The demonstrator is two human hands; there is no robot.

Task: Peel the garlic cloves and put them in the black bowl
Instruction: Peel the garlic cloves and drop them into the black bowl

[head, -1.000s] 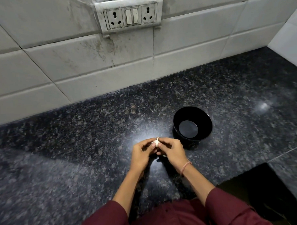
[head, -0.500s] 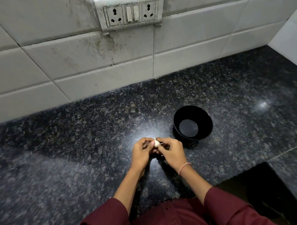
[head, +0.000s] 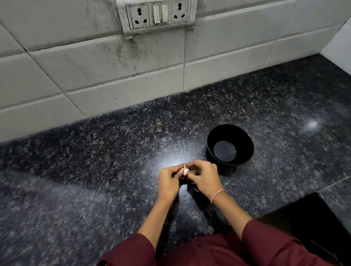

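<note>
A small pale garlic clove [head: 185, 170] is held just above the dark granite counter [head: 92, 165], between my two hands. My left hand [head: 169, 182] pinches it from the left with curled fingers. My right hand [head: 205, 177] pinches it from the right, where a thin strip of skin sticks out toward the fingers. The black bowl [head: 249, 150] stands on the counter just beyond and to the right of my right hand, and nothing shows inside it.
A white tiled wall [head: 109, 75] runs along the back of the counter, with a switch and socket plate [head: 158, 14] high up. A second wall closes the far right corner. A dark recess [head: 313, 227] cuts into the counter at the near right.
Both hands have stayed together over the same spot on the counter. The clove has turned a little between the fingertips.
</note>
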